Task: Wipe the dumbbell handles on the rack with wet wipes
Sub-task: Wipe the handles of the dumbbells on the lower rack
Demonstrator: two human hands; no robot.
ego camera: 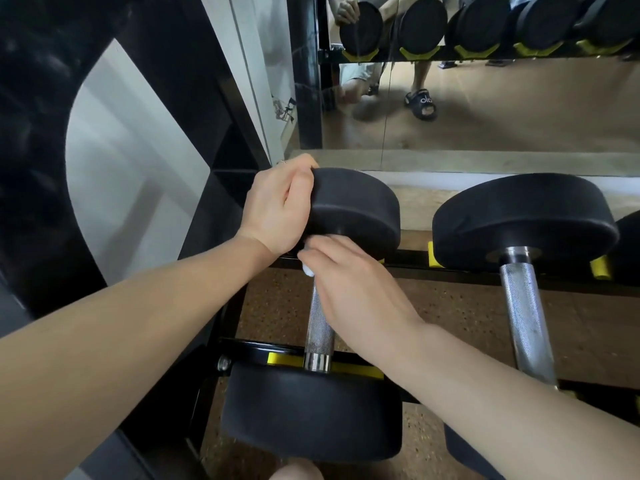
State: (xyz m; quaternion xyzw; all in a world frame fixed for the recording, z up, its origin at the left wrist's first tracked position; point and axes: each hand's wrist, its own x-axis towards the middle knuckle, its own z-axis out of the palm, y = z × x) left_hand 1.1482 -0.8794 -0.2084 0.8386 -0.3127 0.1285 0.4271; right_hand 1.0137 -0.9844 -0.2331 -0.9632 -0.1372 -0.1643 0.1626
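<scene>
You are bracing the black rubber dumbbell head with your left hand, fingers curled over its rim, while your right hand is gripping a white wet wipe around the knurled steel handle.

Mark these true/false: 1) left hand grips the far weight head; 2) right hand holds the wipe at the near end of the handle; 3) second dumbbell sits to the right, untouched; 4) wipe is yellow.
1) Left hand grips the far head: true.
2) Right hand holds the wipe at the near end of the handle: false, at the far end, by the far head.
3) Second dumbbell to the right, untouched: true.
4) Wipe is yellow: false, white.
</scene>
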